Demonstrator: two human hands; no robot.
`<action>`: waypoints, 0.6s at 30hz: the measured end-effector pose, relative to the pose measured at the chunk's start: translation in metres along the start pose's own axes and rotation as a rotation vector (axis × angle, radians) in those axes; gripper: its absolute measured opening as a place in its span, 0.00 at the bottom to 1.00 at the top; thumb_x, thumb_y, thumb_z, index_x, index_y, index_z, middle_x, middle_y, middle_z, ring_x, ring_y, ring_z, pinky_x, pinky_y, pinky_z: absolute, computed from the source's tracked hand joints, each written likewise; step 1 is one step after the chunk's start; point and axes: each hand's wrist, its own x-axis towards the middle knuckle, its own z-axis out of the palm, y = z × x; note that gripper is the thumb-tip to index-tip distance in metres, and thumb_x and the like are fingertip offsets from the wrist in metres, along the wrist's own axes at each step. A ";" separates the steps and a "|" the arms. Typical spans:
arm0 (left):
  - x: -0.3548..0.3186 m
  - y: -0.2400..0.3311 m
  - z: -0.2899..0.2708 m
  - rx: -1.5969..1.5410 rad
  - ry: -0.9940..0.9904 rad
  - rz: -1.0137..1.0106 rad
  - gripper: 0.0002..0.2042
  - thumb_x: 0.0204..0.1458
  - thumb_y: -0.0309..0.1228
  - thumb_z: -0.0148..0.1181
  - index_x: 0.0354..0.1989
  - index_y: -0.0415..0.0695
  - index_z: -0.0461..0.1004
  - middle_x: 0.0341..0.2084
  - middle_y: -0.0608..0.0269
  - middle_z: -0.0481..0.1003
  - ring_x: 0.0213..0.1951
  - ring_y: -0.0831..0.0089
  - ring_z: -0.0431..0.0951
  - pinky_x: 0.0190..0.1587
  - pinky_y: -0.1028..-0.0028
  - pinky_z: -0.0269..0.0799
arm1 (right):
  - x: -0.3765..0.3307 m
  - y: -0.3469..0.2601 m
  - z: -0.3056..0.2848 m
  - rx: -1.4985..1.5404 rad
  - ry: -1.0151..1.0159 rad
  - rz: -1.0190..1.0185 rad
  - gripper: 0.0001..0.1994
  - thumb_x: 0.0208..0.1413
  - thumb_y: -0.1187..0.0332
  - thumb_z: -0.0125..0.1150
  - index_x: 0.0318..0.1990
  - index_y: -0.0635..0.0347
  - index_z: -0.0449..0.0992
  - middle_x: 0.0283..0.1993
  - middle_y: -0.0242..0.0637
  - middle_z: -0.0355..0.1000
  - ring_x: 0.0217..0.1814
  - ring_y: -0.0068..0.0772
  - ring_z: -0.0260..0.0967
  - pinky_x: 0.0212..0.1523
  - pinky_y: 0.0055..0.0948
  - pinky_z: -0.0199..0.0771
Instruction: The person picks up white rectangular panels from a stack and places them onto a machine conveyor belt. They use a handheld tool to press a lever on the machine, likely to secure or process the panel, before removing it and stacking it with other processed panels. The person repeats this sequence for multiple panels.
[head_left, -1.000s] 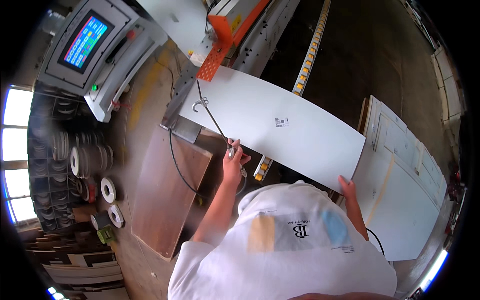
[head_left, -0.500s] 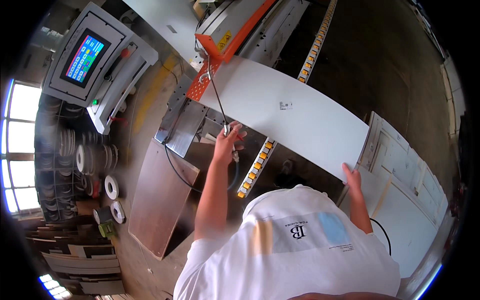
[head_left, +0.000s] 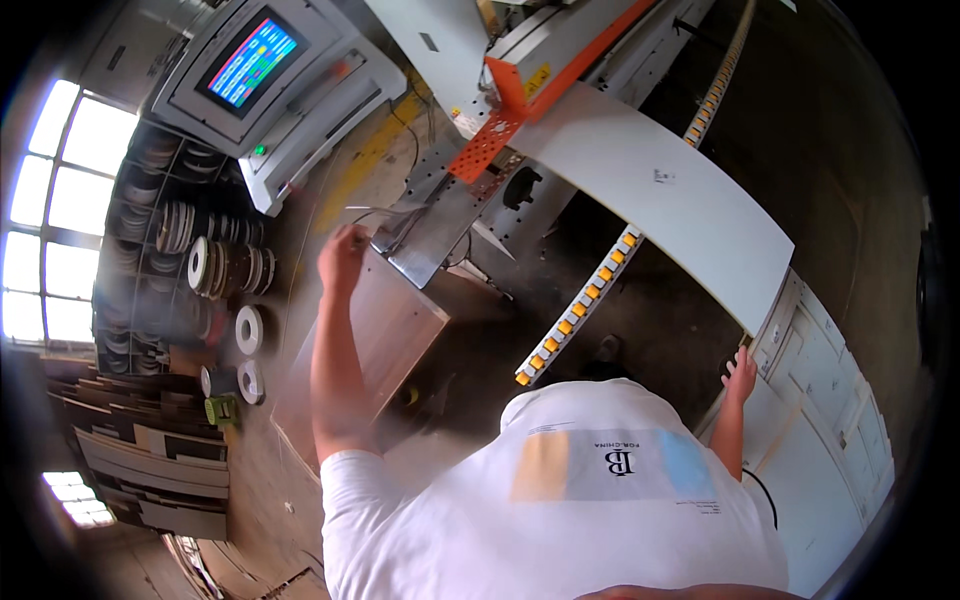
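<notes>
Looking down from my head view, I have a long white panel [head_left: 690,220] running from the far centre toward the near right. Its far end meets the perforated orange guard [head_left: 487,145] of a grey machine [head_left: 440,75]; its middle lies at the end of a strip of yellow rollers [head_left: 580,318], and its near right corner reaches the edge of a stack of white boards [head_left: 820,400].

My two hands are wide apart. The right hand [head_left: 739,376] is just beside that near corner, fingers loosely spread and nothing in its grasp. The left hand [head_left: 343,258] is out to the left, curled, by the corner of a shiny metal plate [head_left: 435,250] and above a brown board [head_left: 400,320]. A thin rod [head_left: 382,210] shows just beyond its fingers; blur keeps me from telling whether they grip it.

At far left stands a console [head_left: 330,125] with a lit screen.

I judge the step in hand to be a pause in handling the panel: the right hand free of it, the left busy at the plate. The next move seems to call for freeing the left hand, then steadying the panel with both.
</notes>
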 end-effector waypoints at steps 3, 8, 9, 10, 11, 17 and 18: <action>0.014 -0.080 -0.011 0.118 0.267 -0.043 0.05 0.50 0.34 0.67 0.34 0.50 0.82 0.32 0.63 0.77 0.34 0.64 0.78 0.37 0.68 0.73 | -0.020 0.019 -0.009 -0.018 -0.009 0.008 0.31 0.56 0.42 0.60 0.59 0.53 0.68 0.60 0.34 0.72 0.57 0.41 0.74 0.42 0.38 0.75; 0.044 -0.170 -0.010 -0.124 0.483 -0.222 0.09 0.50 0.39 0.68 0.36 0.49 0.81 0.31 0.61 0.76 0.36 0.61 0.77 0.41 0.66 0.71 | -0.049 0.061 -0.037 -0.107 0.011 0.023 0.27 0.56 0.46 0.62 0.57 0.53 0.70 0.52 0.32 0.75 0.49 0.35 0.75 0.34 0.32 0.73; 0.054 -0.187 -0.005 -0.119 0.481 -0.234 0.10 0.50 0.39 0.68 0.37 0.48 0.81 0.31 0.61 0.77 0.35 0.61 0.77 0.40 0.66 0.71 | -0.061 0.067 -0.044 -0.130 0.027 0.034 0.27 0.56 0.47 0.62 0.57 0.53 0.70 0.51 0.32 0.75 0.47 0.34 0.75 0.33 0.31 0.73; 0.066 -0.198 0.004 -0.117 0.472 -0.240 0.11 0.50 0.39 0.68 0.37 0.48 0.81 0.31 0.60 0.77 0.35 0.60 0.77 0.40 0.65 0.72 | -0.073 0.073 -0.051 -0.151 0.051 0.051 0.26 0.56 0.47 0.63 0.56 0.53 0.70 0.50 0.31 0.75 0.46 0.33 0.76 0.32 0.30 0.73; 0.080 -0.207 0.013 -0.117 0.460 -0.240 0.11 0.51 0.39 0.68 0.38 0.47 0.80 0.31 0.60 0.77 0.35 0.60 0.77 0.40 0.65 0.72 | -0.084 0.080 -0.057 -0.149 0.058 0.078 0.26 0.56 0.48 0.63 0.56 0.53 0.70 0.49 0.32 0.75 0.45 0.33 0.76 0.31 0.30 0.72; 0.149 -0.267 0.064 0.092 0.198 -0.271 0.20 0.54 0.49 0.63 0.44 0.45 0.82 0.35 0.55 0.83 0.37 0.65 0.82 0.43 0.65 0.76 | -0.151 0.156 -0.099 -0.192 -0.006 0.171 0.22 0.55 0.50 0.65 0.50 0.56 0.73 0.41 0.35 0.76 0.39 0.30 0.75 0.28 0.30 0.72; 0.150 -0.278 0.073 0.094 0.153 -0.274 0.21 0.54 0.51 0.63 0.43 0.44 0.83 0.34 0.55 0.83 0.35 0.66 0.82 0.41 0.66 0.77 | -0.164 0.161 -0.098 -0.198 -0.038 0.200 0.18 0.55 0.51 0.64 0.44 0.52 0.72 0.37 0.28 0.72 0.36 0.27 0.70 0.29 0.30 0.69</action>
